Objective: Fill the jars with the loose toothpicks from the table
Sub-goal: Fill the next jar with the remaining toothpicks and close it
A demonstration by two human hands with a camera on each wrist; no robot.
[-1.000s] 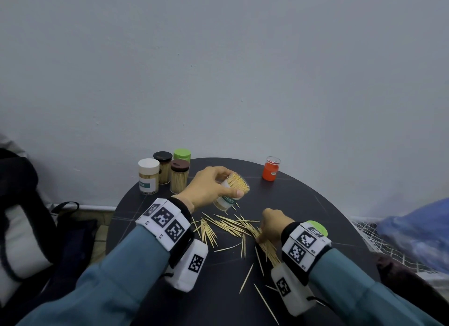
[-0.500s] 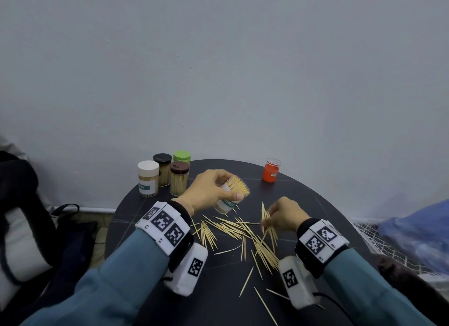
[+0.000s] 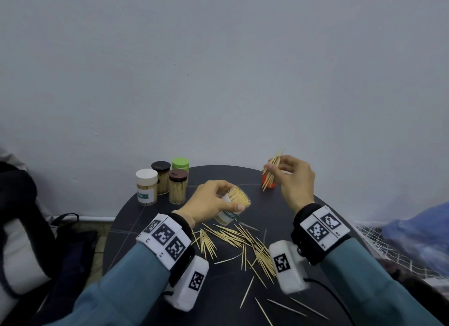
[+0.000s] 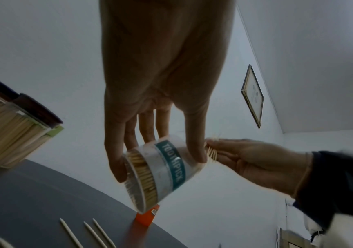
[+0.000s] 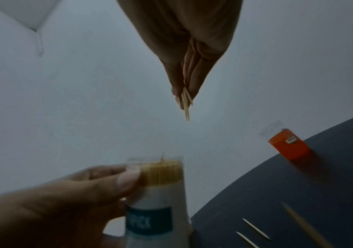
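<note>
L hand (image 3: 211, 205) is gripping a tilted open jar (image 3: 232, 208) (nearly full) while R hand (image 3: 292, 178) is pinching a toothpick bunch (image 3: 271, 172) above the table (image 3: 126, 231).

Colours first: your table (image 3: 170, 301) is a dark charcoal round top, and the loose toothpicks (image 3: 233, 235) on it are pale tan wood. The open jar (image 3: 228, 212) you're holding is clear with a white label crossed by a teal band with white lettering. Back row: one jar (image 3: 146, 187) has a white lid plus a white and teal label, the others wear a black lid (image 3: 160, 166), a light green lid (image 3: 180, 163) and a dark brown lid (image 3: 178, 175). The small orange cup (image 5: 289, 147) is bright orange. Your sleeves (image 3: 126, 284) are dusty teal-blue, your wrist bands (image 3: 165, 240) white with black square-code patterns
</note>
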